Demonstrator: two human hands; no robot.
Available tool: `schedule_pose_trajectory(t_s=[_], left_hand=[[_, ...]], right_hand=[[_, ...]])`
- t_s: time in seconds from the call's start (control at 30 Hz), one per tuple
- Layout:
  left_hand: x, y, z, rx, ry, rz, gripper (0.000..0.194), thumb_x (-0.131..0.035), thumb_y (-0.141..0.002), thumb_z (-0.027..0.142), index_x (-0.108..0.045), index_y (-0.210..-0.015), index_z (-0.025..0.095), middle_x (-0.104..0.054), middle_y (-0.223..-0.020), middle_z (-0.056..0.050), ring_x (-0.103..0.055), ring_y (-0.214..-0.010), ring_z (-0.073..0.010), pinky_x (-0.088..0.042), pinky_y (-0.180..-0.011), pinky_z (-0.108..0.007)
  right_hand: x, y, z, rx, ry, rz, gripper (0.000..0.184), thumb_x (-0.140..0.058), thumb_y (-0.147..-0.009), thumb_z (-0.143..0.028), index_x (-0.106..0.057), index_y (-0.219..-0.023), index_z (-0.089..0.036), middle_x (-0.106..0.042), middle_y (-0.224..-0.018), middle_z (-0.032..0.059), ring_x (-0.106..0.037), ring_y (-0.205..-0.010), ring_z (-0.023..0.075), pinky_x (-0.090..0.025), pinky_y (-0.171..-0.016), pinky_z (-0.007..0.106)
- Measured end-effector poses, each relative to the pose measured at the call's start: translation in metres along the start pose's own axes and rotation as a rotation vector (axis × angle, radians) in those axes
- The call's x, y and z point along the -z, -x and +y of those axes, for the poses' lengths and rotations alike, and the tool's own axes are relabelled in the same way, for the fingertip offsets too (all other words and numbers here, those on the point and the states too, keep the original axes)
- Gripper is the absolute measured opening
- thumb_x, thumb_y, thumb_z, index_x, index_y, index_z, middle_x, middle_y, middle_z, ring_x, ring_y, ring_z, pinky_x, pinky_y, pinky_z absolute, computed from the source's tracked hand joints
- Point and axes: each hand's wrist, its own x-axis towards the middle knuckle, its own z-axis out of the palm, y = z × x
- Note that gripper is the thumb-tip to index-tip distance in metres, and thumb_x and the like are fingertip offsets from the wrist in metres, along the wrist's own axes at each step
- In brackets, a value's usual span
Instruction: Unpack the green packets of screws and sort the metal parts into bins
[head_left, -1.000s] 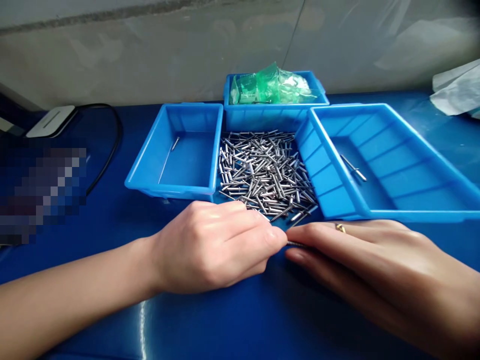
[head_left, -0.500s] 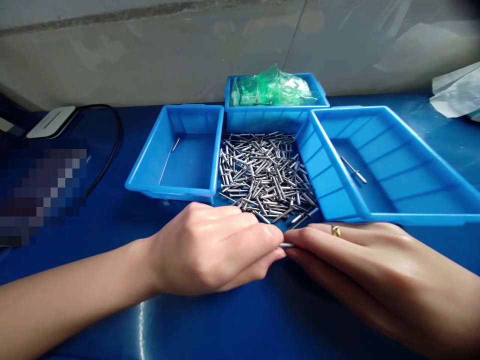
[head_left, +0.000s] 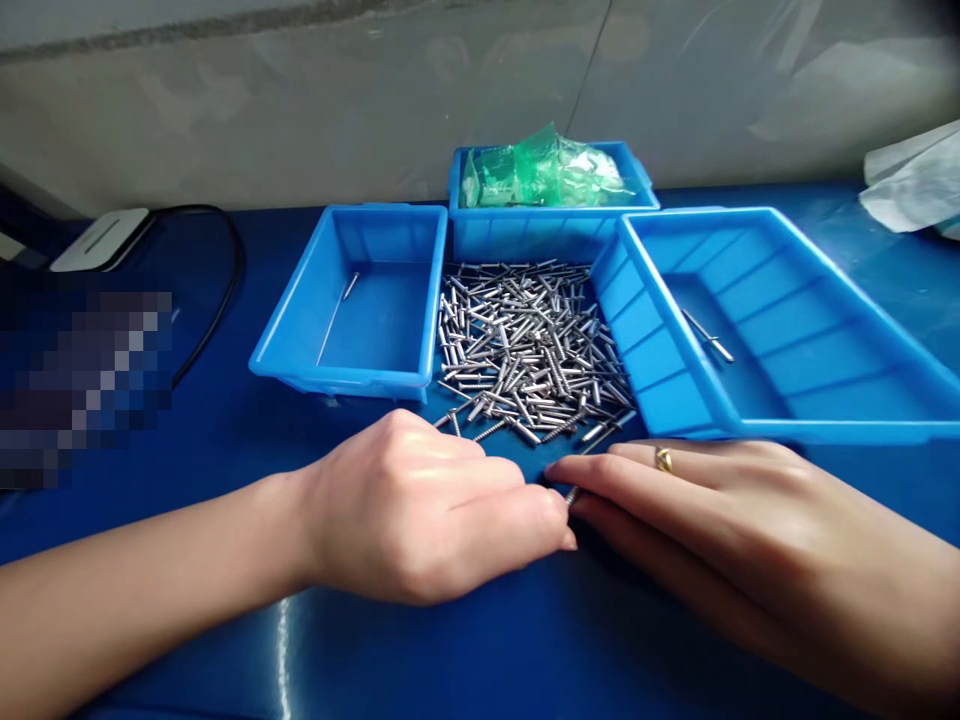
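Note:
A small threaded screw (head_left: 572, 496) shows between my two hands, mostly hidden by the fingers. My left hand (head_left: 442, 510) is closed, thumb and forefinger pinched at one end of it. From the other side, the fingers of my right hand (head_left: 697, 520), which wears a gold ring, press together on the screw. Just beyond both hands lies a loose pile of metal screws and blind rivets (head_left: 529, 345). One screw (head_left: 351, 286) lies in the left blue bin (head_left: 349, 378), and one blind rivet (head_left: 709, 336) in the right blue bin (head_left: 840, 432).
Behind the pile stands another blue bin (head_left: 540, 228) holding green and clear plastic bags (head_left: 536, 172). A white device (head_left: 101, 240) with a black cable (head_left: 238, 262) sits at the far left. White plastic wrapping (head_left: 915, 180) is at the far right. A grey wall backs the blue table.
The screw between my hands has turned from lying nearly level to slanting. My left fingertips have shifted slightly down, and the right forefinger now reaches a little further left.

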Motion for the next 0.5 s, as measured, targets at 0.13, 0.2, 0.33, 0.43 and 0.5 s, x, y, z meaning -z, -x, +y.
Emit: schedule_pose_trajectory(t_s=[0.13,0.2,0.33,0.43,0.5], left_hand=[[0.0001,-0.0025,-0.0002,0.004,0.006,0.014,0.041,-0.071,-0.139,0.020,-0.088,-0.102,0.021,-0.077,-0.072,0.011,-0.070,-0.055,-0.0077,-0.052,-0.059,-0.028],[0.0004,-0.0034,-0.0002,0.007,0.004,0.028,0.043,-0.072,-0.139,0.021,-0.086,-0.098,0.021,-0.078,-0.072,0.010,-0.070,-0.055,-0.0076,-0.052,-0.060,-0.028],[0.0002,-0.0042,0.0001,0.017,0.006,0.040,0.050,-0.067,-0.140,0.020,-0.083,-0.093,0.019,-0.078,-0.073,0.008,-0.072,-0.055,-0.0075,-0.055,-0.060,-0.026],[-0.0014,-0.0038,0.0017,0.069,0.020,0.049,0.046,-0.064,-0.138,0.017,-0.081,-0.095,0.019,-0.077,-0.071,0.008,-0.066,-0.050,-0.0094,-0.050,-0.053,-0.030],[-0.0026,-0.0036,0.0029,0.081,0.029,0.045,0.037,-0.068,-0.131,0.015,-0.079,-0.095,0.020,-0.077,-0.071,0.007,-0.062,-0.047,-0.0110,-0.046,-0.049,-0.032]], right_hand=[[0.0024,0.0030,-0.0024,0.010,-0.029,-0.012,0.060,-0.037,-0.141,-0.018,-0.080,-0.100,-0.020,-0.093,-0.090,0.0079,-0.093,-0.065,0.0201,-0.064,-0.054,0.029],[0.0041,0.0046,-0.0020,0.018,-0.047,-0.026,0.059,-0.038,-0.140,-0.016,-0.080,-0.099,-0.020,-0.089,-0.084,0.0051,-0.089,-0.060,0.0180,-0.062,-0.052,0.028],[0.0061,0.0057,0.0014,-0.002,-0.045,-0.045,0.055,-0.040,-0.135,-0.009,-0.080,-0.099,-0.020,-0.080,-0.077,0.0007,-0.080,-0.052,0.0162,-0.056,-0.048,0.030],[0.0068,0.0052,0.0028,-0.003,-0.053,-0.048,0.049,-0.043,-0.130,-0.006,-0.077,-0.099,-0.022,-0.076,-0.076,-0.0009,-0.074,-0.050,0.0157,-0.053,-0.047,0.032],[0.0063,0.0054,0.0016,-0.007,-0.056,-0.025,0.047,-0.045,-0.131,-0.007,-0.072,-0.096,-0.024,-0.071,-0.073,-0.0028,-0.068,-0.048,0.0146,-0.050,-0.047,0.033]])
